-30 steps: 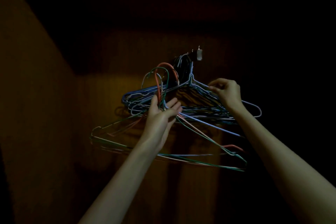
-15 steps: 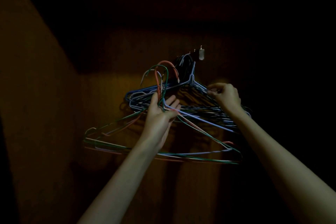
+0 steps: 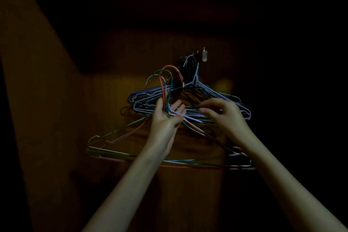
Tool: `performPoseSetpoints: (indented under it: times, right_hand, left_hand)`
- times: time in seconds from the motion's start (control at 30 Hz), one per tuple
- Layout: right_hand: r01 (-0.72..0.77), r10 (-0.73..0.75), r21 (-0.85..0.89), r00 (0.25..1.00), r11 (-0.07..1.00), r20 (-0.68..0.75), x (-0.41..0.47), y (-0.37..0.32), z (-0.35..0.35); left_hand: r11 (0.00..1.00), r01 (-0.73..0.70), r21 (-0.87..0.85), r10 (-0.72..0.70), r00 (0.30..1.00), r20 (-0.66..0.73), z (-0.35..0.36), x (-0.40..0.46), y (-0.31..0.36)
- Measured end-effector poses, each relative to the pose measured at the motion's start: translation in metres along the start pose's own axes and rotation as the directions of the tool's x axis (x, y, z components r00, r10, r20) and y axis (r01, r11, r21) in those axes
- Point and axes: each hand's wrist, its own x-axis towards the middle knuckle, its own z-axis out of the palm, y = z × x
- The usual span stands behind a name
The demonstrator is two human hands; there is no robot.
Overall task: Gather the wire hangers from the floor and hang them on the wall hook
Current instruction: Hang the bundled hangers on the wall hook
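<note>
Head view: the left hand (image 3: 165, 118) grips a loose bunch (image 3: 163, 88) of hangers by the necks, just below the hung bunch (image 3: 211, 98) on the wall hook (image 3: 204, 55). The right hand (image 3: 226, 114) pinches a hung bar (dim, so unsure). Best to square the free hooks together, then lift them over the peg in one pass.

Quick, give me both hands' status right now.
Left hand: closed on the necks of the held hangers, their curved tops not on the wall hook.
Right hand: fingers curled at the hung hangers; grip cannot be told.
</note>
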Motion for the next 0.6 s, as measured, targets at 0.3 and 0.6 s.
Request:
performPoseSetpoints:
  times: [0.3, 0.6]
  right_hand:
    - [-0.041, 0.042, -0.014, 0.996, 0.999, 0.080, -0.033, -0.001, 0.003]
    - [-0.046, 0.047, 0.022, 0.997, 0.999, -0.058, -0.035, 0.001, 0.010]
  left_hand:
    - [1.000, 0.027, -0.015, -0.027, 1.000, 0.002, 0.004, -0.012, 0.001]
    - [0.999, 0.028, 0.020, -0.028, 0.999, 0.028, 0.000, -0.015, -0.002]
